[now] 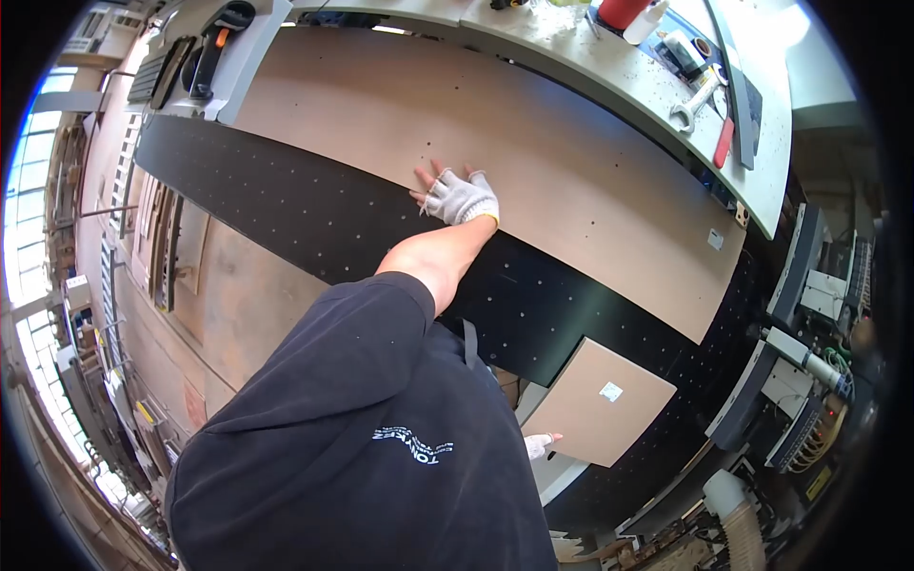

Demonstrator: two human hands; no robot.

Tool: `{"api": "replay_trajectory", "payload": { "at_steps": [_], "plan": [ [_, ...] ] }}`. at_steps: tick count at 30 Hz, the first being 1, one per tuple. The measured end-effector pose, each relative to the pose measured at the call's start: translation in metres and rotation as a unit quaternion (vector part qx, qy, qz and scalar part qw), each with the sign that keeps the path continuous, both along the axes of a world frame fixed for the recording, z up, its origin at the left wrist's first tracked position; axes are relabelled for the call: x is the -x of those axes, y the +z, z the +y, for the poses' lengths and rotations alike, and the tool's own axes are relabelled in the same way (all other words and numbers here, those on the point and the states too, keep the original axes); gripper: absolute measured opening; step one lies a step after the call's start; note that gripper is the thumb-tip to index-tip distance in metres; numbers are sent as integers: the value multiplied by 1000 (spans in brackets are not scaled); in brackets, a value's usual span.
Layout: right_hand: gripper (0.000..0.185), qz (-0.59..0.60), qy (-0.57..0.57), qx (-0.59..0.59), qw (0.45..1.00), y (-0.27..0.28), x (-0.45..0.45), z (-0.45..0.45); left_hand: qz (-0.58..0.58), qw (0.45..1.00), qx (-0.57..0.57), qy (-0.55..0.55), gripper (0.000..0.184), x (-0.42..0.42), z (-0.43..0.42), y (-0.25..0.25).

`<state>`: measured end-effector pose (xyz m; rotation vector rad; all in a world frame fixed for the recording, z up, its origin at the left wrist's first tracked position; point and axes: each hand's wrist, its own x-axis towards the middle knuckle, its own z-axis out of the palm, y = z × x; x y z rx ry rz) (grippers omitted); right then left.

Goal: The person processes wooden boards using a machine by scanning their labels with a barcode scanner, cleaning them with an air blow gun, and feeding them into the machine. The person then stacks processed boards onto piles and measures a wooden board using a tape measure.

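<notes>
My left hand (459, 197), in a pale glove with bare fingertips, lies with fingers spread on a long beige panel (533, 157). The panel has small dark dots and a white label (715, 239) near its right end. It rests on a black, dotted machine bed (333, 219). My right hand (539, 444), also gloved, is at the near left edge of a smaller beige panel (624, 395). Its thumb shows on the top face; the other fingers are hidden. A white label (610, 391) is on this smaller panel, which overlaps the black bed.
Beyond the long panel, a pale worktop (609, 81) carries a wrench (700, 103), a red-handled tool (725, 143) and bottles. A black handheld tool (211, 52) lies at the upper left. Machine units with cables (795, 381) stand on the right, above a ribbed hose (741, 533).
</notes>
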<state>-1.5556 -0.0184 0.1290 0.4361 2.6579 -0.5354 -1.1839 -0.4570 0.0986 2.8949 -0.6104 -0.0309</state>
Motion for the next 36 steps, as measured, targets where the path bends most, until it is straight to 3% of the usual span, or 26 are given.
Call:
{"api": "replay_trajectory", "payload": {
  "at_steps": [4,6,8,9,10,12,16,18,20,22,23,25,27,31,32,34,36],
  "plan": [
    [104,-2,14,38,999,3,-3,5,-7,996,57,69,75,-49,2,16],
    [103,4,19,72,997,-8,2,14,22,998,-25,46,74,-84,9,19],
    [106,23,27,62,997,-3,-3,13,-54,997,-49,-24,74,-135,16,-14],
    [106,47,47,22,998,-23,7,28,-49,998,11,40,75,-145,14,-2],
    [104,17,40,90,995,-27,10,36,-68,997,6,38,77,-171,16,-10],
    [95,-3,18,161,987,-14,-1,33,-25,999,-11,41,78,-206,22,22],
    [80,30,85,199,976,-14,-6,41,8,996,-69,60,74,-248,19,32],
    [73,103,173,183,962,-6,-11,37,-92,991,-47,-87,73,-243,11,5],
    [66,92,167,217,957,6,-16,28,-99,958,-67,-259,74,-200,0,12],
    [69,110,135,219,960,11,-13,24,-121,907,28,-403,72,-139,-6,11],
    [77,94,127,180,971,-13,4,42,-95,885,25,-456,71,-111,-12,15],
    [82,66,95,225,967,-20,20,60,-85,848,19,-523,74,-62,-13,10],
    [90,-3,0,302,953,7,10,46,-73,833,24,-548,78,-37,-14,0],
    [89,-43,-63,301,951,23,6,40,-82,851,15,-518,80,-38,-10,1],
    [89,-47,-67,299,951,5,15,45,-85,849,11,-521,80,-45,-8,2],
    [87,62,171,314,932,-52,40,75,-92,843,-5,-530,83,-69,0,4],
    [87,99,165,322,927,-37,33,54,-95,839,-55,-533,84,-86,9,9]
  ]
}}
